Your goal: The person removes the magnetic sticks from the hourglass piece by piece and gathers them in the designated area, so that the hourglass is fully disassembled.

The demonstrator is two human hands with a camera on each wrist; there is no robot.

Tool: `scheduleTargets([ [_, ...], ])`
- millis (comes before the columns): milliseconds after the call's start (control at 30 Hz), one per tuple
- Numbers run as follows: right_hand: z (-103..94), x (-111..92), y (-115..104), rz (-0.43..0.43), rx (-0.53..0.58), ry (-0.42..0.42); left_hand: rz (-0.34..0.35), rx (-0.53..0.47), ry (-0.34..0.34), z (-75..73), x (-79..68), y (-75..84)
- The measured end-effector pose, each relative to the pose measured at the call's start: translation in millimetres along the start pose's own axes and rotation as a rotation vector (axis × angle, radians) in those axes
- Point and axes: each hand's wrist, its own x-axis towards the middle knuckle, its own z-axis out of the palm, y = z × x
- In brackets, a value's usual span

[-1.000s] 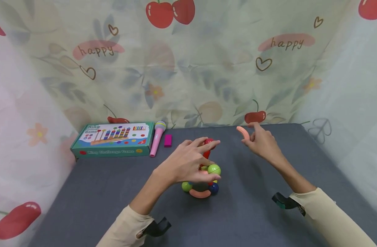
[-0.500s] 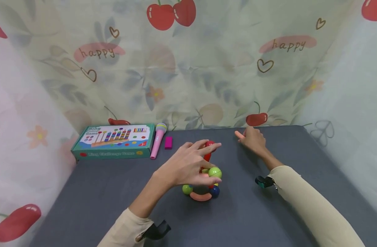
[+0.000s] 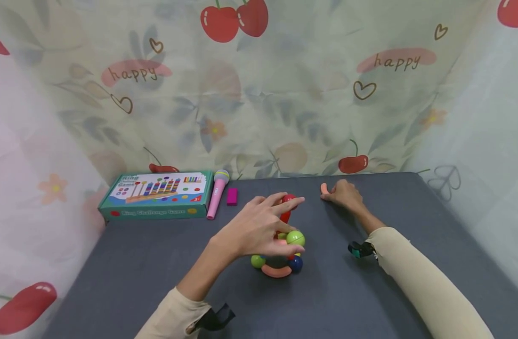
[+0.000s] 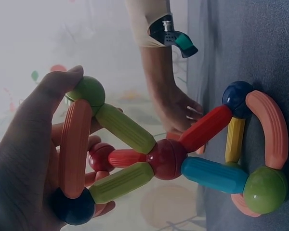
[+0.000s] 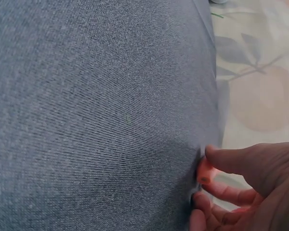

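A magnetic ball-and-rod model [image 4: 167, 159] stands on the table in front of me, partly hidden in the head view. It joins red, green and dark blue balls with straight and curved rods. My left hand [image 3: 252, 228] holds its upper part, the thumb on a green ball [image 4: 89, 91] and the other fingers behind. Towards the back of the table, my right hand [image 3: 345, 194] pinches a curved orange rod [image 3: 324, 188]. In the right wrist view, this rod [image 5: 205, 172] is low against the tabletop, between thumb and fingers.
A Ring Challenge Game box [image 3: 157, 194] lies at the back left. Beside it are a pink toy microphone [image 3: 218, 194] and a small magenta block [image 3: 231, 197]. A printed curtain [image 3: 259, 117] borders the table's back edge.
My right hand has lowered towards the back of the tabletop with the curved orange rod, which has turned in its grip. The left hand stays on the model.
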Motion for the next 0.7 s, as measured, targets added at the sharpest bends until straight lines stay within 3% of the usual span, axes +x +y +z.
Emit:
scheduleTargets([
  [333,2.0,-5,-4,-0.022,-0.023,0.035,-0.007,-0.034,-0.009,-1.1,1.2,0.7],
  [533,-5.3,-28,-29,-0.162,-0.077,0.125,-0.009,-0.038,-0.011,-1.1,1.0,0.6],
  [600,-11.6,-37,-41,-0.244,-0.043,0.082,-0.007,-0.036,-0.01,-1.0,0.7,0.2],
  [700,-23.8,-53,-60,-0.354,0.071,-0.099,-0.004,-0.043,-0.01,-1.0,-0.2,-0.4],
])
